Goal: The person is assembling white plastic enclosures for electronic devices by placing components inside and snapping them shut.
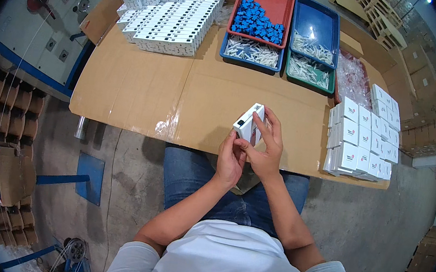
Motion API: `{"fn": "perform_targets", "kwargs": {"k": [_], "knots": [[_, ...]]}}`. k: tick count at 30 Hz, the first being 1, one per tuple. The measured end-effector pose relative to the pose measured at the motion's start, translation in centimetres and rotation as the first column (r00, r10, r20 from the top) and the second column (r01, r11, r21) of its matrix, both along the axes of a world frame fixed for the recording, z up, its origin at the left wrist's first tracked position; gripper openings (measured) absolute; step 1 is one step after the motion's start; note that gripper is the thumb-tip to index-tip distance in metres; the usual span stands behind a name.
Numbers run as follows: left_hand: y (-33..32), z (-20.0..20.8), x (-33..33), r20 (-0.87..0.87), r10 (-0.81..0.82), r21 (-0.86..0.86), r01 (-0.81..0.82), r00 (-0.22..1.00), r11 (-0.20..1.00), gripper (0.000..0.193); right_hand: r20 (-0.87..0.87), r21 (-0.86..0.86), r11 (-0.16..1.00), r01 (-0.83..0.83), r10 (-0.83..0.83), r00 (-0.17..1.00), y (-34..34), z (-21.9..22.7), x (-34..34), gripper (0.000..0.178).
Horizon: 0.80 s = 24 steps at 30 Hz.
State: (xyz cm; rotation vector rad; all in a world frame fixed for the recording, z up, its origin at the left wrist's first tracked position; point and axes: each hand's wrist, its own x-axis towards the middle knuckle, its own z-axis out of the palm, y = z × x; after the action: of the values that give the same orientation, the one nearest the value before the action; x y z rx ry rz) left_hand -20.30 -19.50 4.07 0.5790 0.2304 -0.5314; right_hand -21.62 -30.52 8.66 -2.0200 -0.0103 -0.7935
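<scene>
Head view: left hand and right hand grasp a white box over the table, near its front edge, probably closing or checking it; the next move likely calls for light, steady pressure.

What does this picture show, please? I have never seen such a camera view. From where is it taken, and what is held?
No machine here: a person works with bare hands. A wide camera on their head looks down, so straight edges bend. The left hand and right hand hold a white box above the near part of the cardboard tabletop. Farther back are a left box stack, a red tray of blue pieces, and blue and green trays of white pieces. A right box stack stands at the right.
</scene>
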Motion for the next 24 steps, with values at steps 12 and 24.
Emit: {"fn": "perform_targets", "kwargs": {"k": [12, 24], "knots": [[0.2, 2.0, -0.2, 0.243, 0.002, 0.122, -0.032, 0.97, 0.992, 0.043, -0.012, 0.04, 0.994, -0.102, 0.103, 0.995, -0.1, -1.9, 0.2, 0.066], [2.0, 1.5, 1.2, 0.391, -0.011, 0.347, -0.136, 0.92, 0.928, 0.032, -0.196, -0.005, 0.957, -0.288, 0.282, 0.939, 0.1, 0.7, -0.2, 0.064]]}}
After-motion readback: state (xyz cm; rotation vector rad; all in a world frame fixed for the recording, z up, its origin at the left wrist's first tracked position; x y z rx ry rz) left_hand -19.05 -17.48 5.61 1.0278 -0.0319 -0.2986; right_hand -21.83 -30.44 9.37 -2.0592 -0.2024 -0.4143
